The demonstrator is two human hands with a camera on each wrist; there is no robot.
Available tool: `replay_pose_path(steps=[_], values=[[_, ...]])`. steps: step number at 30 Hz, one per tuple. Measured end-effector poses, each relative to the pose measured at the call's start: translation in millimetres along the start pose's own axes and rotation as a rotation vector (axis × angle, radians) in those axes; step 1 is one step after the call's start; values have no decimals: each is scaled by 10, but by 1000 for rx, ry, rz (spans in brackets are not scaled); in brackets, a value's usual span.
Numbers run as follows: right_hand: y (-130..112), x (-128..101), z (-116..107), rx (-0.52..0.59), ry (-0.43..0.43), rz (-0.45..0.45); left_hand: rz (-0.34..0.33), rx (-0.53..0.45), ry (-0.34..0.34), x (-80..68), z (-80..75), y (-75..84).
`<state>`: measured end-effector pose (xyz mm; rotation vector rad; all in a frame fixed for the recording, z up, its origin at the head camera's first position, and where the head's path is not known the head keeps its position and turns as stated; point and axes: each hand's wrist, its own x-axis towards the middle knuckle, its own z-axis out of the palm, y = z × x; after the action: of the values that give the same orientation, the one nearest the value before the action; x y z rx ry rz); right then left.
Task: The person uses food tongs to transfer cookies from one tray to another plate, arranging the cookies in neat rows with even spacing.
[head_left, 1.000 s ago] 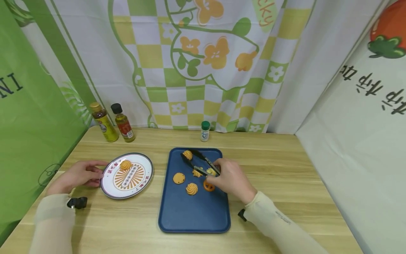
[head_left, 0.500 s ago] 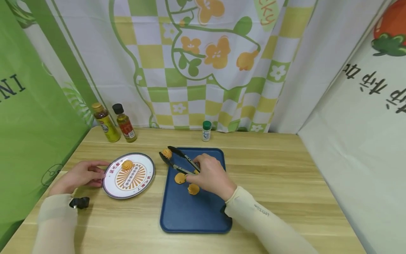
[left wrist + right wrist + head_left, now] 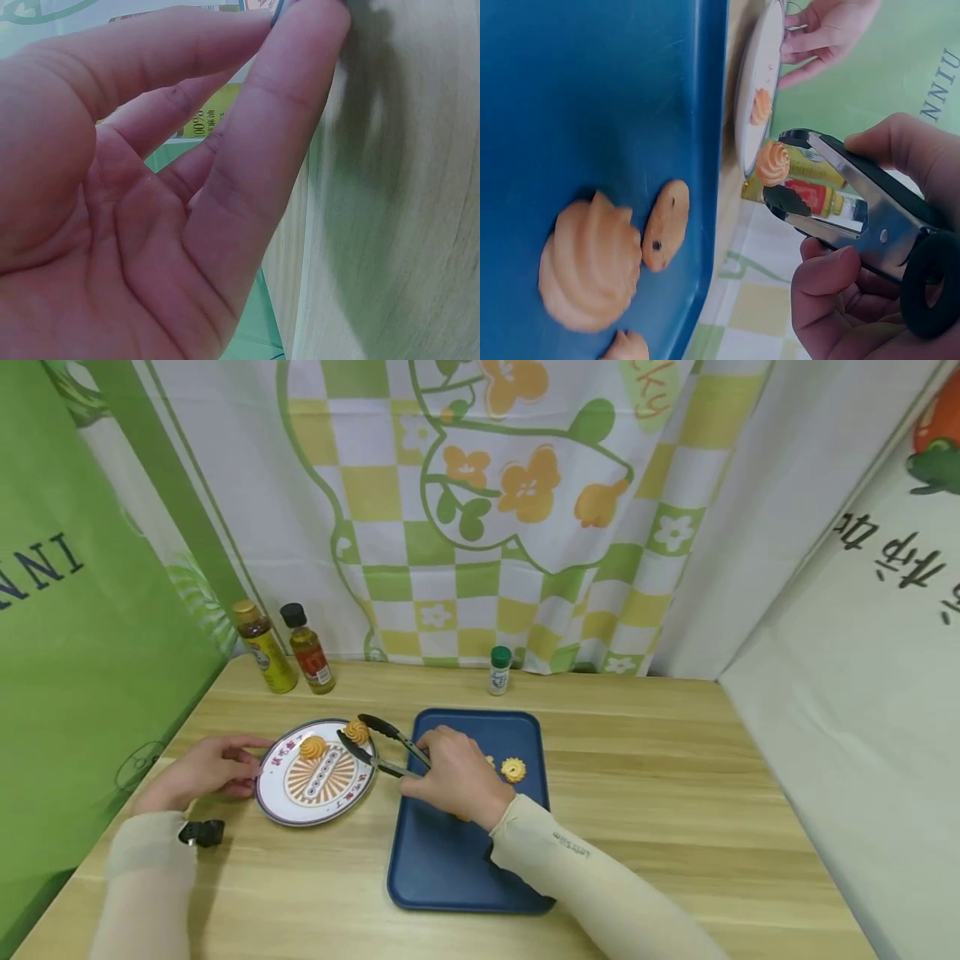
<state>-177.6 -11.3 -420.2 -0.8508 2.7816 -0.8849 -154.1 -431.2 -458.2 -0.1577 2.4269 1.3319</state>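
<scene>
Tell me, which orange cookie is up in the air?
The swirled orange cookie pinched in the black tongs held by the right hand. The other swirled cookie lies on the round patterned plate.

A light wooden bench (image 3: 675, 793) fills the view; a checkered floral curtain (image 3: 487, 510) hangs at twelve o'clock, a green banner (image 3: 75, 635) at nine.

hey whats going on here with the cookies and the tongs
A person's right hand grips black tongs that pinch a swirled cookie above the edge of a round plate, where another cookie already lies. The left hand touches the plate's rim. More cookies remain on the blue tray.
</scene>
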Motion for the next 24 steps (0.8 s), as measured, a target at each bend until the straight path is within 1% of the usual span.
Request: replay_pose_path(steps=[4,12,24], values=[[-45,70,79,-22,1,-15,1,7,2,14,-7,11],[-134,168,197,-63,-49,-3,5,11,1,-5,-2,41],[-161,215,258,-83,-57,-3,12,-9,-3,-24,-4,37]])
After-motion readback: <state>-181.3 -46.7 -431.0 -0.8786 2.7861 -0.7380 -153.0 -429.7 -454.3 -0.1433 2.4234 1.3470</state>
